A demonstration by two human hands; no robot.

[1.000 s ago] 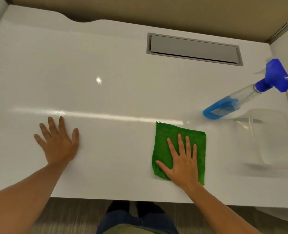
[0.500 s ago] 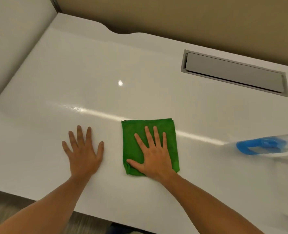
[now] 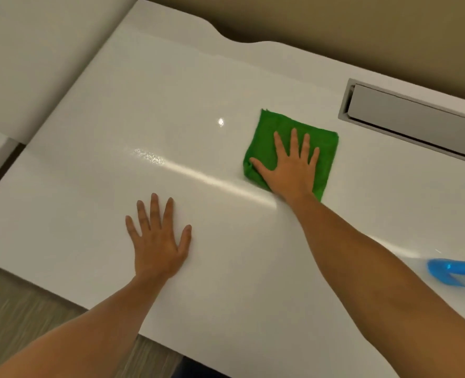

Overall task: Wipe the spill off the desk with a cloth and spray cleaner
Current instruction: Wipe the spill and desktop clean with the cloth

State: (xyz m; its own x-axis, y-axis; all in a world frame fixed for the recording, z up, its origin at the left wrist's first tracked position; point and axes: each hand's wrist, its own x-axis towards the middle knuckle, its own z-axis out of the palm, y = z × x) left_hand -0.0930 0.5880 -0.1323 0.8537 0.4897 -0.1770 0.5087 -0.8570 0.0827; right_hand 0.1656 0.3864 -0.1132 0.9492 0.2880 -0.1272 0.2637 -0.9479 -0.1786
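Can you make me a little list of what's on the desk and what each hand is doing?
desk: white desk, glossy
cloth: green cloth, folded, flat on the desk
right hand: right hand spread flat on the cloth
left hand: left hand flat on the bare desk
bottle: blue spray bottle, cut off at the right edge
slot: grey cable slot at the back

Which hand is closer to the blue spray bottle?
Right. The right hand lies flat on the green cloth, up-left of the spray bottle; the left hand is farther left.
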